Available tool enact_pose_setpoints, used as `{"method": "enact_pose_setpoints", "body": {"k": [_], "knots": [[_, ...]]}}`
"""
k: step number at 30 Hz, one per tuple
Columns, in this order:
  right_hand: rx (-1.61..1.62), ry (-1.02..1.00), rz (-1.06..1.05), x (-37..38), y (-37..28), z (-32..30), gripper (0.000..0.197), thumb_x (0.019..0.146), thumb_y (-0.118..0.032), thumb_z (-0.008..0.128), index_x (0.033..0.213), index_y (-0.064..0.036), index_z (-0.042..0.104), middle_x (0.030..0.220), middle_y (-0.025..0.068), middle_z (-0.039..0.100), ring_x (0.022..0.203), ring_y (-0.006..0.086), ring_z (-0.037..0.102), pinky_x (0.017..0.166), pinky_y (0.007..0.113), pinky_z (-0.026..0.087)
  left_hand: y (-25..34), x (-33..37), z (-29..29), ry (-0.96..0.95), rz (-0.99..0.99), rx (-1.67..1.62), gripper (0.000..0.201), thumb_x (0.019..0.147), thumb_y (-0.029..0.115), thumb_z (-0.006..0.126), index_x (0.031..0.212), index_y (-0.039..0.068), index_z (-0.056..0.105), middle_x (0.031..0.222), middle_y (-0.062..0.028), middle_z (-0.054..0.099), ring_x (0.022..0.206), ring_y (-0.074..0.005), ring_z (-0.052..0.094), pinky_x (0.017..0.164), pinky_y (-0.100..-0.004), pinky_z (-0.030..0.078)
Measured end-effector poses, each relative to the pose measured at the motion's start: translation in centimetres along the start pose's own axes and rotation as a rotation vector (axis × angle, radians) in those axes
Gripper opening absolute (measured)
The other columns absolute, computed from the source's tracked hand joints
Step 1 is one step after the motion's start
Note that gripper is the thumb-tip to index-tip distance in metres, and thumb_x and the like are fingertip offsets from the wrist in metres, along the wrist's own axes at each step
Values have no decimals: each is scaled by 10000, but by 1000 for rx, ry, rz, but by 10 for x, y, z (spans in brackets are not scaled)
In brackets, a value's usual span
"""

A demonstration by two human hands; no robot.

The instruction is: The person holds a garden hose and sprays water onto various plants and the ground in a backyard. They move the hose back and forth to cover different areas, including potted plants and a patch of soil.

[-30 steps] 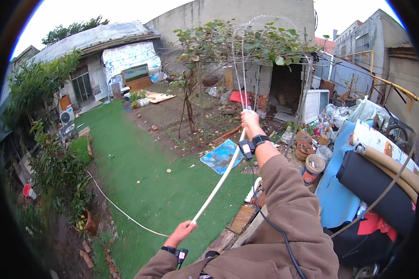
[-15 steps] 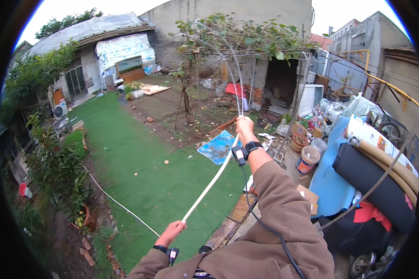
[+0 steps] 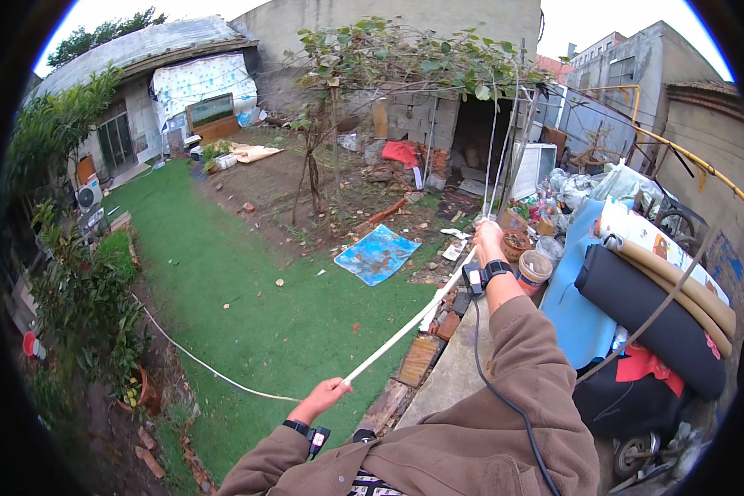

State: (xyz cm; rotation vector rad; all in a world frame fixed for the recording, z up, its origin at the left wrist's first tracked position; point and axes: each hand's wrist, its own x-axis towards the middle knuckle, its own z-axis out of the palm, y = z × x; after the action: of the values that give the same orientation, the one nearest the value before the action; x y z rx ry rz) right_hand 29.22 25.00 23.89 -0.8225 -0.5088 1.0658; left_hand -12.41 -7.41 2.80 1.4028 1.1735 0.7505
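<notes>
A cream-coloured hose (image 3: 401, 334) runs slantwise between my hands. My right hand (image 3: 488, 235) is closed round its far end. From there thin streams of water (image 3: 493, 149) shoot upward toward the right side of a leafy vine (image 3: 422, 59) on a trellis. Lower and nearer, my left hand (image 3: 326, 394) wraps the hose farther back. Past my left hand the hose trails off leftward over green matting (image 3: 223, 298). The nozzle end, if any, is hidden in my right fingers.
A blue patterned sheet (image 3: 378, 255) lies on the matting. At right stand a bucket (image 3: 534, 269), a blue mat (image 3: 560, 310), and black and tan rolls (image 3: 649, 318), with a slanting pole (image 3: 661, 310) across them. Leafy shrubs (image 3: 87, 298) line the left. A black cable (image 3: 489, 384) hangs along my right sleeve.
My right hand has swung right and slightly down with the hose end, and the water streams have shifted right with it. My left hand has moved slightly right and up. The view has turned right.
</notes>
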Motion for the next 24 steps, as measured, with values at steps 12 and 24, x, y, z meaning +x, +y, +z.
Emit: {"method": "enact_pose_setpoints", "body": {"k": [12,24], "knots": [[-639,-156,83,-59,183,135,118,801,-102,511,769,-13,582,651,79,558,500,195,500,436,368,372,-72,-103,-34,267,-215,-138,276,900,321,528,873,75,649,672,58,489,638,-57,429,595,-224,364],[-489,-182,-70,-75,118,168,158,835,-128,508,753,-19,589,576,50,513,474,155,487,427,330,384,-43,-85,-22,343,-164,-127,275,906,323,525,828,83,634,660,61,469,619,-51,404,563,-222,338]]}}
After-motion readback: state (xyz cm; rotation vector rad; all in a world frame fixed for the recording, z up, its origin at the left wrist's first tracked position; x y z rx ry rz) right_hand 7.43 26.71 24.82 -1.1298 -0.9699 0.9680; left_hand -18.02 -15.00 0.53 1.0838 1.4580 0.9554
